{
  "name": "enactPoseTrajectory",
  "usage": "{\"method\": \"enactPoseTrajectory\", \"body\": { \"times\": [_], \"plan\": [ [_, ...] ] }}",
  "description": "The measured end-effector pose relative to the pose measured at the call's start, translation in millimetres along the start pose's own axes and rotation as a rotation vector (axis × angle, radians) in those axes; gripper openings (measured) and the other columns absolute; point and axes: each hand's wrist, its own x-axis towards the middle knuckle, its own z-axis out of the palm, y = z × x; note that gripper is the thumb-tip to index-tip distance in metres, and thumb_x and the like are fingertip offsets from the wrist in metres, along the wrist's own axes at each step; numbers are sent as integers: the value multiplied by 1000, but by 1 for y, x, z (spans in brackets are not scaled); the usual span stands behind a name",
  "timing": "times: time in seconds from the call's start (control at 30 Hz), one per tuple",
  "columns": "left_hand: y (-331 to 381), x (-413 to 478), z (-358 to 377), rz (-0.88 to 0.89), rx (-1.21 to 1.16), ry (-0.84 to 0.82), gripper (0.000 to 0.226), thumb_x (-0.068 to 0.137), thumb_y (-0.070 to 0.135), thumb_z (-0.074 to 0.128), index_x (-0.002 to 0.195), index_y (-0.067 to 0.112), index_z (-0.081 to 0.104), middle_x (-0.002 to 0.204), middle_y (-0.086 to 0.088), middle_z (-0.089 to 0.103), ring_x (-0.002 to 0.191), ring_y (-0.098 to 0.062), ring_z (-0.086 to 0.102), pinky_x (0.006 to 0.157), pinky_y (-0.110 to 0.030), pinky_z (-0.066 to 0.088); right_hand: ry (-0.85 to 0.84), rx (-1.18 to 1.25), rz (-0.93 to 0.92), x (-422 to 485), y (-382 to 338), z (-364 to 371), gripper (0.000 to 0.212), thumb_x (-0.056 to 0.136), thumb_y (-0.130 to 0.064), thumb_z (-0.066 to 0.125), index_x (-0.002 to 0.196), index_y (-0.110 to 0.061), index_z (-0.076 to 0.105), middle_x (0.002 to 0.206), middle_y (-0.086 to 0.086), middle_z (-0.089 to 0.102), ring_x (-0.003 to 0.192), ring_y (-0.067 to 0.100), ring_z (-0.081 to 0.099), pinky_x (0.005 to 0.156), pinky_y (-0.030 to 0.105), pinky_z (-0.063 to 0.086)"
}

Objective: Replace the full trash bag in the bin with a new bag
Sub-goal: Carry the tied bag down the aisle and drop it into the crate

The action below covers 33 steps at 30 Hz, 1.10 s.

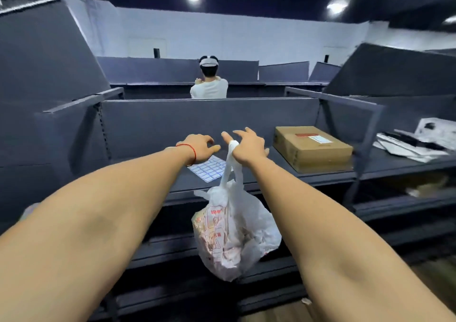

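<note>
A full white plastic trash bag (232, 232) with red print hangs in the air in front of the dark shelving. Its twisted handles loop over the thumb side of my right hand (246, 147), whose fingers are spread. My left hand (201, 147), with a red string at the wrist, reaches forward beside it with curled fingers and holds nothing. Both arms stretch out over the top shelf (261, 176). No bin shows in view.
A white sheet with a blue grid (209, 167) lies on the shelf under my hands. A cardboard box (313, 147) stands to the right, papers (417, 144) further right. A person in white (209, 84) stands behind the partition.
</note>
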Motion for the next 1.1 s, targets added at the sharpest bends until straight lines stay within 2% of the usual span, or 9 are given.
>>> {"method": "enactPoseTrajectory", "body": {
  "times": [0.1,0.23,0.47,0.57,0.73,0.9,1.0,1.1],
  "plan": [
    [57,23,30,140,12,-69,54,89,59,42,131,28,54,134,-5,60,122,-31,53,103,-52,43,-8,-95,116,-7,47,-37,66,85,-74,42,136,-34,53,158,-3,30,146,30,17,115,63,6],
    [143,42,68,308,33,-142,51,90,57,43,131,29,53,133,-7,59,121,-32,53,102,-50,44,36,-176,318,-31,107,-86,72,83,-79,38,139,-35,50,145,9,48,143,33,21,115,65,3],
    [283,33,131,597,-14,-264,64,83,67,42,132,27,53,138,-7,57,125,-33,52,105,-47,42,98,-291,605,-89,199,-173,74,81,-82,35,133,-33,56,142,12,52,139,38,28,113,66,4],
    [341,19,156,702,-17,-316,55,88,57,46,132,25,53,137,-10,57,123,-34,53,104,-45,43,150,-307,692,-111,232,-210,75,81,-82,34,134,-33,54,142,11,51,141,39,26,114,66,3],
    [437,-6,187,841,-25,-396,60,92,53,47,141,19,44,141,-10,53,127,-32,51,107,-40,41,248,-307,841,-154,290,-273,75,81,-82,33,132,-32,56,141,8,53,140,37,29,113,67,2],
    [532,-30,207,976,-21,-417,59,91,55,46,140,22,44,140,-9,54,126,-31,52,106,-43,42,333,-284,954,-189,336,-331,72,84,-79,34,128,-27,58,140,9,52,140,38,27,113,68,3],
    [579,-46,215,1065,-33,-423,53,92,51,47,136,21,49,136,-8,57,122,-29,54,103,-42,43,357,-300,1001,-204,363,-355,70,85,-78,34,123,-27,61,135,9,56,136,38,32,111,69,8],
    [618,-61,225,1110,-25,-441,52,92,50,49,135,21,49,136,-8,57,122,-29,54,103,-40,44,386,-311,1040,-220,389,-378,69,85,-77,34,128,-29,58,134,8,56,136,38,32,111,69,10]
  ]
}}
